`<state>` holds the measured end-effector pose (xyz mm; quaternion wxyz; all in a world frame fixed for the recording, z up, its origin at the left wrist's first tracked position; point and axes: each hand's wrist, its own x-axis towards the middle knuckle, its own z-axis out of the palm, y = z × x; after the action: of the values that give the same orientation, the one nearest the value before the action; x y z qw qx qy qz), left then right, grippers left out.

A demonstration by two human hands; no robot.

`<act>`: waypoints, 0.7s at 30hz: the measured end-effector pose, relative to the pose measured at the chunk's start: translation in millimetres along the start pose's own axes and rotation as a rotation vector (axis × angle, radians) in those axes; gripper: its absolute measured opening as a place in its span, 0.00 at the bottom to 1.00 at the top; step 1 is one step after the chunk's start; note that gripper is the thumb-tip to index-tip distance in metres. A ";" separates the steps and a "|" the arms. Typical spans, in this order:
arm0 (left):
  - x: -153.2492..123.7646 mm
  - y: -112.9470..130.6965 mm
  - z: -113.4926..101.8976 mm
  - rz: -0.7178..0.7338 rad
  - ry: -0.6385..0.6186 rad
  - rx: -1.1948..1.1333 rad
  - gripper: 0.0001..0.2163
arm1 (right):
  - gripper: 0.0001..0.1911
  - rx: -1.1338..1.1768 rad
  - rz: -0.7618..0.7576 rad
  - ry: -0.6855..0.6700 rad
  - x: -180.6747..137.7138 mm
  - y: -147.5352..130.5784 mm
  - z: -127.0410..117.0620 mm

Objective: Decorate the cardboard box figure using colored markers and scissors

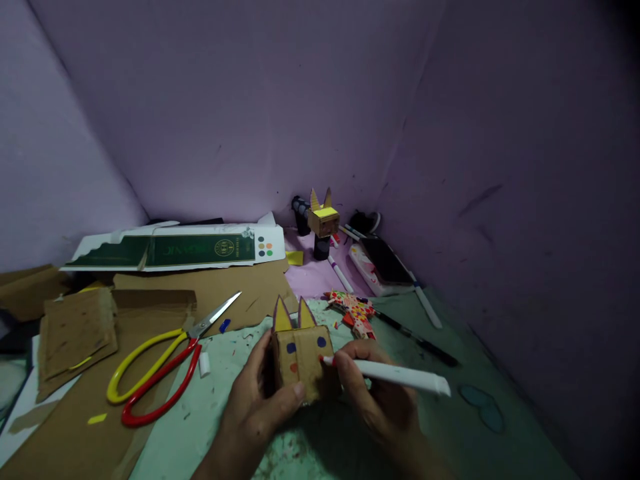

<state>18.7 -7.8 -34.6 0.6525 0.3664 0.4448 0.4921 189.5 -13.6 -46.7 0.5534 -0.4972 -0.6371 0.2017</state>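
A small cardboard box figure with two pointed yellow ears, two blue dots and an orange dot on its face sits low in the middle of the view. My left hand is closed round its left side and bottom, thumb across the front lower edge. My right hand grips a white marker with a red tip, and the tip touches the box's right face edge.
Yellow and red scissors lie open on brown cardboard to the left. A green and white carton lies flat behind. A second eared box figure stands in the back corner, with pens, patterned paper scraps and a phone.
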 end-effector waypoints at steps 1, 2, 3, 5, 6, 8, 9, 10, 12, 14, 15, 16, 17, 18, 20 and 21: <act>0.3 -0.1 -0.4 -0.002 -0.005 0.005 0.43 | 0.12 -0.006 -0.019 -0.004 -0.2 1.1 0.2; 0.5 -0.3 -0.7 -0.003 -0.007 0.009 0.44 | 0.12 -0.009 -0.034 0.000 -0.5 2.1 0.3; 0.7 -0.3 -1.0 -0.001 -0.011 0.014 0.44 | 0.12 -0.012 -0.045 0.008 -0.8 2.9 0.4; 0.9 0.1 -1.1 0.004 -0.021 0.018 0.44 | 0.11 -0.015 -0.062 0.020 -1.1 3.7 0.2; 0.9 0.6 -0.9 0.003 -0.027 0.018 0.43 | 0.11 -0.014 -0.069 0.021 -1.1 3.6 0.1; 0.7 1.7 -0.2 0.002 -0.040 0.012 0.42 | 0.10 0.005 -0.069 0.026 -0.9 1.8 -0.4; 0.6 2.1 0.1 -0.001 -0.043 0.007 0.42 | 0.10 0.026 -0.059 0.027 -0.7 0.3 -0.6; 0.6 2.3 0.3 -0.002 -0.039 0.001 0.42 | 0.09 0.054 -0.040 0.040 -0.6 -1.7 -0.8; 0.9 1.9 0.1 -0.004 -0.013 -0.017 0.43 | 0.09 0.111 0.025 0.108 -0.5 -6.6 -0.6; 1.4 0.7 -0.5 -0.014 0.012 -0.038 0.45 | 0.10 0.154 0.120 0.183 -0.6 -12.3 0.1; 1.6 0.0 -0.9 -0.015 0.017 -0.046 0.46 | 0.10 0.168 0.164 0.209 -0.7 -15.2 0.6; 1.8 -0.7 -1.1 -0.012 0.017 -0.049 0.46 | 0.10 0.176 0.197 0.223 -0.8 -18.2 1.1; 1.9 -1.2 -1.3 -0.006 0.014 -0.050 0.45 | 0.09 0.181 0.213 0.214 -0.9 -21.0 1.8; 1.9 -1.5 -1.3 0.002 0.012 -0.046 0.45 | 0.07 0.181 0.217 0.195 -1.2 -23.5 2.4; 1.9 -1.6 -1.0 0.025 0.012 -0.035 0.44 | 0.05 0.171 0.221 0.146 -2.3 -27.4 3.7; 1.9 -1.4 -0.8 0.033 0.013 -0.031 0.44 | 0.04 0.164 0.232 0.118 -3.1 -28.3 4.3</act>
<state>18.6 -6.3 -36.6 0.6470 0.3605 0.4353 0.5118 173.6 -27.1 -26.7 0.6017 -0.5317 -0.5230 0.2858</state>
